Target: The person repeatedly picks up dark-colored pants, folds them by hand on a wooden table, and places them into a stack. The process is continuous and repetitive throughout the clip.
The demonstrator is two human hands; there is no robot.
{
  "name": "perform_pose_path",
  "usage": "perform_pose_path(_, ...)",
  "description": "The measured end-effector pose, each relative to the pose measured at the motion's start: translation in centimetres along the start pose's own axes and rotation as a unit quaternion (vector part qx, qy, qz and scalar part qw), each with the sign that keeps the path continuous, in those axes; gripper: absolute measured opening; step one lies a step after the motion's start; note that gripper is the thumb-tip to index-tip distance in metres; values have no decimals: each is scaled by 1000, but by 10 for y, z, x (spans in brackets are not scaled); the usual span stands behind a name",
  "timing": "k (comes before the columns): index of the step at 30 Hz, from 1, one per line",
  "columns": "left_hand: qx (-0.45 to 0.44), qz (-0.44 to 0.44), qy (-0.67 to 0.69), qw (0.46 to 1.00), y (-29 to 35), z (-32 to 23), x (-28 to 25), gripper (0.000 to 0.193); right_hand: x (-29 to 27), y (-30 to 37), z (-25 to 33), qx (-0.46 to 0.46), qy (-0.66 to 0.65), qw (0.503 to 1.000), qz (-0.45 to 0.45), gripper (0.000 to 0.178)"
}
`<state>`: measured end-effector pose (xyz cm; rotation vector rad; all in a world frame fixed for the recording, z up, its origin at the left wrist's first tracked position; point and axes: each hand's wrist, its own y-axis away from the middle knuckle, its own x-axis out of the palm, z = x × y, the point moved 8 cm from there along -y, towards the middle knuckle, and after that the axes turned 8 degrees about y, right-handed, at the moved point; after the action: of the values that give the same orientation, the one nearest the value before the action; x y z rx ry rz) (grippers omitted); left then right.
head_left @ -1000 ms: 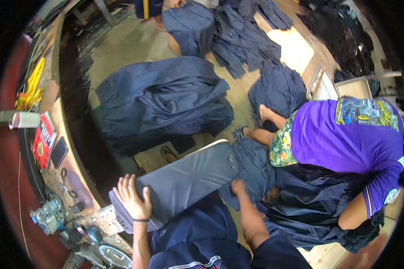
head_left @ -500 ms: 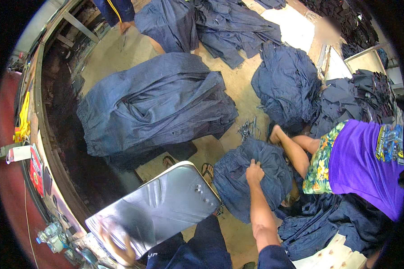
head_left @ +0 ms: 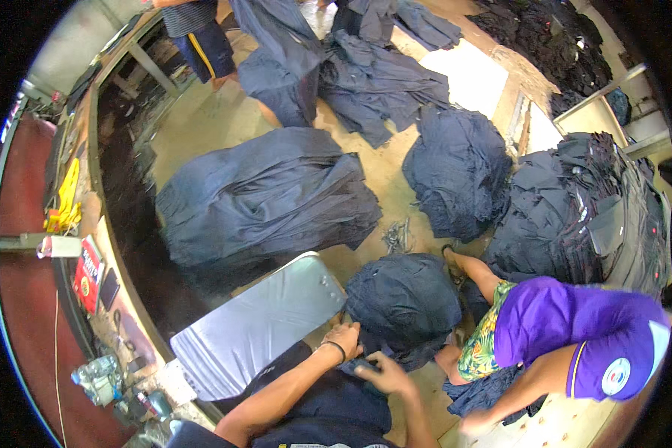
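My left hand [head_left: 343, 340], with a dark band on its wrist, is closed on the near edge of a dark blue garment bundle [head_left: 405, 302] lying on the floor. Just below it, my right hand [head_left: 384, 373] grips a fold of the same dark cloth, close to my lap. Left of both hands, a grey flat board [head_left: 250, 332] leans against the bundle's left side. A person in a purple shirt [head_left: 575, 336] and flowered shorts crouches right of the bundle, one foot beside it.
Big stacks of dark blue garments lie on the floor at the centre [head_left: 265, 194], upper right [head_left: 455, 168] and right [head_left: 575, 201]. A long workbench [head_left: 89, 246] with tools and small boxes runs along the left. Another person's legs [head_left: 209, 52] stand at the top.
My left hand left the grey board and came across to the bundle. My right hand drew back from the top of the bundle toward my lap. The view swung right.
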<state>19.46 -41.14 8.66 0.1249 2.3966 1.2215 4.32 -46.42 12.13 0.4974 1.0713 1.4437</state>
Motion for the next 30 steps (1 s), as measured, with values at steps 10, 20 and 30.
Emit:
perform_pose_path(10, 304, -279, 191, 891, 62, -29, -53, 25, -40, -65, 14, -25, -131, 973, 188, 51)
perform_pose_path(20, 407, -321, 24, 855, 47, -120, -88, 62, -219, 8, 16, -91, -273, 925, -249, 48)
perform_pose_path(30, 134, -346, 366, 853, 81, -22, -125, 34, -193, -106, 226, -319, 86, 934, -134, 45)
